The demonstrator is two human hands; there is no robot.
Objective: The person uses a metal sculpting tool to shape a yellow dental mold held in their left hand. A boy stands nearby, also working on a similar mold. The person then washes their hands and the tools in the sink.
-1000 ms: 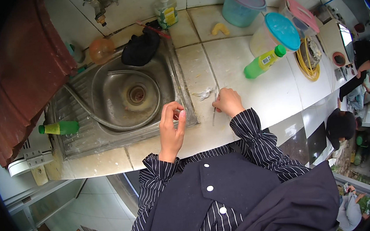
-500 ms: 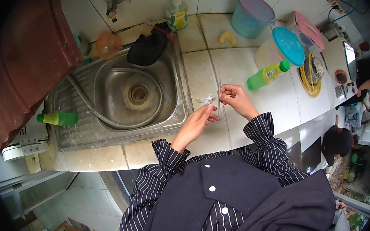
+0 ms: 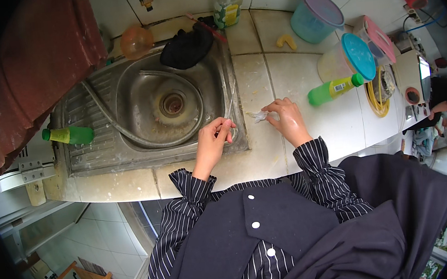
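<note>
My left hand (image 3: pixel 215 143) is closed in a pinch over the sink's right rim, with a thin pale stick (image 3: pixel 232 97) rising from its fingertips. The stick's exact kind is too fine to make out. On the tiled counter just right of the sink, my right hand (image 3: pixel 289 120) grips a small crumpled piece of whitish clear plastic (image 3: pixel 257 116) between thumb and fingers. The steel sink (image 3: pixel 150 157) holds a coiled grey hose (image 3: pixel 106 119), and a black cloth (image 3: pixel 188 48) hangs over its back edge.
Green bottles lie at both sides, one on the drainboard (image 3: pixel 69 135), one on the counter (image 3: pixel 334 89). Lidded plastic tubs (image 3: pixel 317 19), a yellow curved piece (image 3: pixel 286 41) and a coiled yellow hose (image 3: pixel 375 99) sit rightward. A soap pump bottle (image 3: pixel 228 9) stands behind. People are far right.
The stick has passed from my right hand to my left, which has moved left over the sink's edge. My right hand has come down onto the crumpled plastic. The view has shifted slightly.
</note>
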